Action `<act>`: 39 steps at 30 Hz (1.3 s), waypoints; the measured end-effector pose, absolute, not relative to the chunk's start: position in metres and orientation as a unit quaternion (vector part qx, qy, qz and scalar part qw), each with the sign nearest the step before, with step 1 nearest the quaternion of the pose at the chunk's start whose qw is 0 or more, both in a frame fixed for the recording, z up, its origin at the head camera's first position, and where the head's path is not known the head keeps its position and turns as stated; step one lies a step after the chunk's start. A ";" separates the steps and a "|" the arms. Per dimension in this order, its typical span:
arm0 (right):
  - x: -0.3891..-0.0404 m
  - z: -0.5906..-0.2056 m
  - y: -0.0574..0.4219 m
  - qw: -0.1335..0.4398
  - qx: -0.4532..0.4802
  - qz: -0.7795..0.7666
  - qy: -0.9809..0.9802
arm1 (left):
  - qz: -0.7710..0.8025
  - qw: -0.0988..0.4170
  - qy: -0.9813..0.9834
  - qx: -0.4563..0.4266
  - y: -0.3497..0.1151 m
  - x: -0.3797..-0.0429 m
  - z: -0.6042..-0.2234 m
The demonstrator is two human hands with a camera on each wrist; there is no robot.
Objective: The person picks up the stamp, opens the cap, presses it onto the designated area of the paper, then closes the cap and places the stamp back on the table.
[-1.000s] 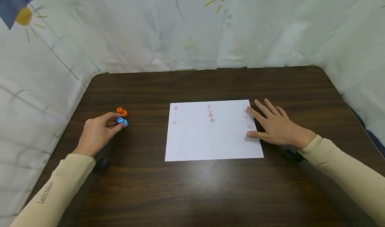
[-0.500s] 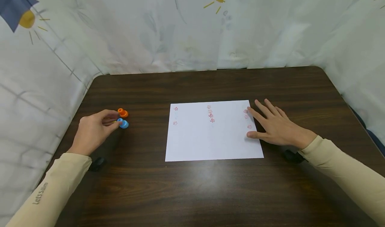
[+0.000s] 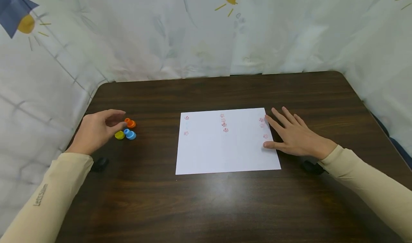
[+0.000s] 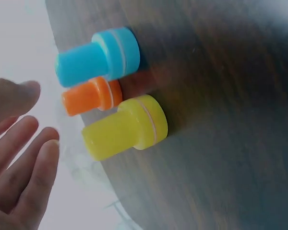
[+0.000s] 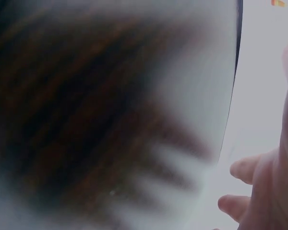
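Observation:
Three small toy stamps stand upright in a close group on the left of the table: a yellow stamp (image 4: 127,127), a blue stamp (image 4: 103,55) and an orange stamp (image 4: 93,95). My left hand (image 3: 94,131) hovers just beside them, thumb and fingers parted and holding nothing. In the left wrist view a gap shows between its fingertips and the stamps. A white sheet of paper (image 3: 222,153) with several small red stamped prints lies mid-table. My right hand (image 3: 294,137) is spread over the paper's right edge, its thumb and index fingertip overlapping the sheet.
The dark wooden table (image 3: 206,207) has rounded far corners. Behind it and along the sides hangs a pale patterned curtain (image 3: 145,32).
My left hand has let go of the yellow stamp, which now stands beside the blue one, and has drawn slightly up and left. The right hand stays at the paper.

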State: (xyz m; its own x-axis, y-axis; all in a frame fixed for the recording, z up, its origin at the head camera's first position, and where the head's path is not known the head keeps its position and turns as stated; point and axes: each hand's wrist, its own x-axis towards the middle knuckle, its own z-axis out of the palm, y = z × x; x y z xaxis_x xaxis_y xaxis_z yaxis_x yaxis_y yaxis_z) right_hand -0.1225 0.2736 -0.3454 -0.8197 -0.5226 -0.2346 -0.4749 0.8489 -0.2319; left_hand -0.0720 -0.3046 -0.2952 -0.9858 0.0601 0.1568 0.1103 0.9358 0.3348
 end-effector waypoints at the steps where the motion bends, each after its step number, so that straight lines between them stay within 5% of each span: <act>1: -0.122 -0.346 0.273 0.149 -0.263 -0.082 0.950 | -0.171 0.063 -0.982 -0.042 -0.305 -0.074 -0.295; 17: -0.124 -0.347 0.272 0.162 -0.268 -0.071 0.947 | -0.154 -0.016 -0.987 -0.030 -0.307 -0.094 -0.303; 39: -0.127 -0.348 0.272 0.168 -0.279 -0.056 0.944 | -0.143 -0.055 -0.988 -0.024 -0.311 -0.106 -0.309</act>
